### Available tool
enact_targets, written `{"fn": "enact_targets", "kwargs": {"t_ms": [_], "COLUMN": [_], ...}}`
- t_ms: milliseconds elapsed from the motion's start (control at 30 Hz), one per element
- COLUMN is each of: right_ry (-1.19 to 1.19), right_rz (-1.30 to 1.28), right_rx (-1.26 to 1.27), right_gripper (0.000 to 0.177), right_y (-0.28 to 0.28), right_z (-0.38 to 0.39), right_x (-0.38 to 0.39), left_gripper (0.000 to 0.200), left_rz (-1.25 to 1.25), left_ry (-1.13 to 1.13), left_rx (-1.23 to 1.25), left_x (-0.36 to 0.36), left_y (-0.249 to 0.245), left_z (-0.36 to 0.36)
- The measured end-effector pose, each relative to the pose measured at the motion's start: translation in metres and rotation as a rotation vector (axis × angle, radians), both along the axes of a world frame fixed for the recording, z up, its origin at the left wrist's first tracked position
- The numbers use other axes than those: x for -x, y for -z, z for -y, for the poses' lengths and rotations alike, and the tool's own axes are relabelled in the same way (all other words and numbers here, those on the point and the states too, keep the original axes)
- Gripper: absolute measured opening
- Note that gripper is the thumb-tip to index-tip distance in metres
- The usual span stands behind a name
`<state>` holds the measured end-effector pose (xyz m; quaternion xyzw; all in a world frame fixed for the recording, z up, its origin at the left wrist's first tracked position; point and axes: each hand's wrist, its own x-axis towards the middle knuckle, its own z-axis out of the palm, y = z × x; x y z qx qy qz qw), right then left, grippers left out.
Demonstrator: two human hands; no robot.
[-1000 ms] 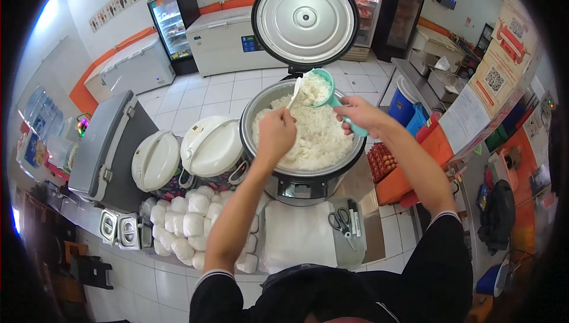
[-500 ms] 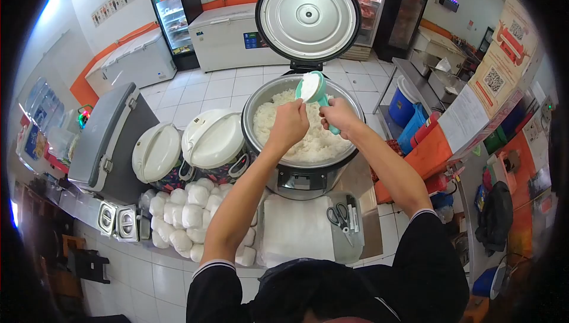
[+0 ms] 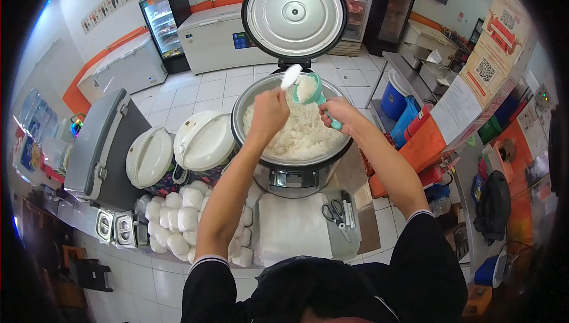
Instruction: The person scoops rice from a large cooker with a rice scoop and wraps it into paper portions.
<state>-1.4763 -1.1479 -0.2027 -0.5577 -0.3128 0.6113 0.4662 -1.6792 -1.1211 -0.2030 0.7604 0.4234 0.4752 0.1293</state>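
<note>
A large rice cooker [image 3: 274,179] stands before me with its lid [image 3: 294,12] raised, and cooked rice [image 3: 296,139] fills much of its pot. My left hand [image 3: 270,112] grips a white rice paddle [image 3: 291,77], its blade pointing up over the far part of the pot. Beside it, my right hand [image 3: 339,114] is closed round the handle of a green scoop [image 3: 315,86]. White rice lies in the scoop's bowl, which is held above the pot. The paddle blade is just left of the scoop, apart from it.
Several white wrapped bundles [image 3: 172,213] are piled at front left, behind my left forearm. White sheets [image 3: 293,222], scissors [image 3: 335,216] and markers [image 3: 348,208] lie in a tray in front. Two lidded containers [image 3: 204,139] and a grey cooler [image 3: 106,145] stand left.
The paddle has lifted off the scoop, to the left and up, and its blade now shows. The rice in the scoop now lies inside its rim. The camera view has shifted slightly.
</note>
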Motion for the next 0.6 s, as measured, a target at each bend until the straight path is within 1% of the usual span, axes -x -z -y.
{"fn": "enact_targets", "kwargs": {"t_ms": [33,67,133,267,333,367,433,467,533,567,600], "right_ry": [0.001,-0.005,-0.004,0.022,-0.009,-0.012,-0.193,-0.193,-0.251,-0.259,-0.374], "right_rz": [0.058,0.061,0.118,0.145,0.267,0.266,0.845,0.842,1.58,1.58,1.638], "right_rx": [-0.039,-0.037,-0.098,-0.119,-0.13,-0.125,-0.2,-0.189,-0.363,-0.359,-0.358], "right_gripper": [0.005,0.005,0.004,0.003,0.006,0.006,0.016,0.016,0.024,0.024,0.027], "right_y": [-0.004,-0.007,-0.011,-0.003,-0.008,-0.007,0.003,0.013,0.032,0.032,0.031], "right_z": [0.007,0.011,0.016,0.006,0.003,-0.003,-0.021,-0.028,-0.036,-0.036,-0.04], "right_x": [0.004,0.009,0.016,0.01,0.005,-0.005,-0.034,-0.038,-0.043,-0.04,-0.034], "left_gripper": [0.023,0.023,0.024,0.025,0.025,0.025,0.025,0.025,0.024,0.026,0.026], "left_rz": [-0.026,-0.023,-0.141,-0.147,-0.001,-0.002,0.122,0.119,0.203,0.17,0.171], "left_ry": [-0.034,-0.04,0.184,0.163,0.022,0.02,-0.151,-0.148,-0.146,-0.134,-0.139], "left_rx": [-0.013,-0.011,0.025,0.005,0.093,0.099,0.086,0.095,0.074,0.043,0.043], "left_x": [0.001,0.002,0.0,-0.007,0.0,0.006,0.021,0.024,0.03,0.032,0.035], "left_y": [-0.001,-0.001,0.001,0.007,0.011,0.009,0.002,0.006,0.016,0.013,0.013], "left_z": [-0.008,-0.008,-0.008,-0.002,-0.005,-0.001,0.014,0.017,0.027,0.037,0.043]}}
